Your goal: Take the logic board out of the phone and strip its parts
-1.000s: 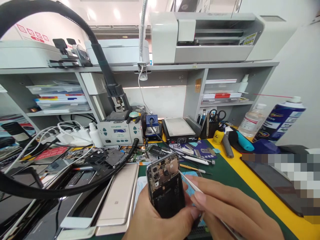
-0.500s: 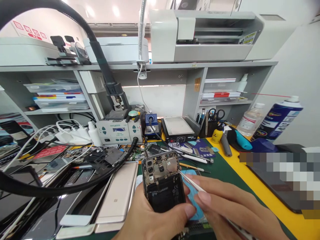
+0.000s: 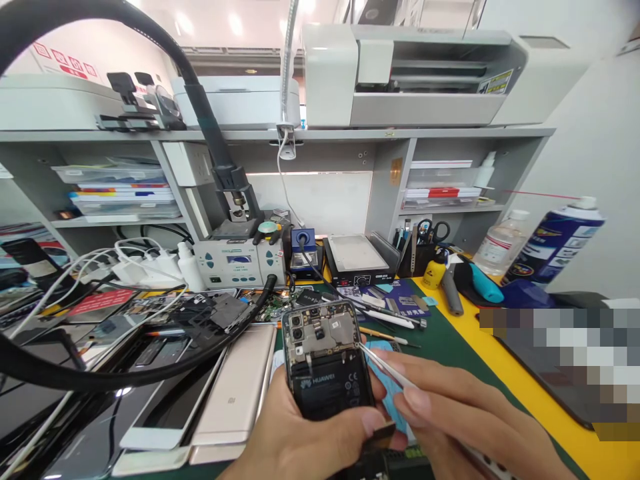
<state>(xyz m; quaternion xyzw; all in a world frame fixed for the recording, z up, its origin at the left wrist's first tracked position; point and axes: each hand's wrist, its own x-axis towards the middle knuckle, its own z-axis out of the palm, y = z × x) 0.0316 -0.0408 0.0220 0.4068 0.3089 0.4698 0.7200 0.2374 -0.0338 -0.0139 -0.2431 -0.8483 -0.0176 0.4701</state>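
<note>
My left hand (image 3: 310, 440) grips an opened phone (image 3: 325, 363) with its back cover off, so the black battery and the circuit board with camera modules show. The phone stands upright above the green mat (image 3: 450, 347). My right hand (image 3: 465, 420) pinches a pair of white tweezers (image 3: 387, 370) whose tip touches the phone's right edge beside the board. Both hands are low in the picture, close together.
Gold and white phones (image 3: 235, 390) lie at the left among loose parts and cables. A hot-air station (image 3: 240, 263), a black hose (image 3: 210, 133), a heating plate (image 3: 357, 257), a tool holder with scissors (image 3: 425, 243), a spray can (image 3: 555, 240) and a clear bottle (image 3: 503, 243) stand behind.
The phone has turned in my left hand to face the camera more squarely, so the battery label now shows. The tweezers stay at its right edge.
</note>
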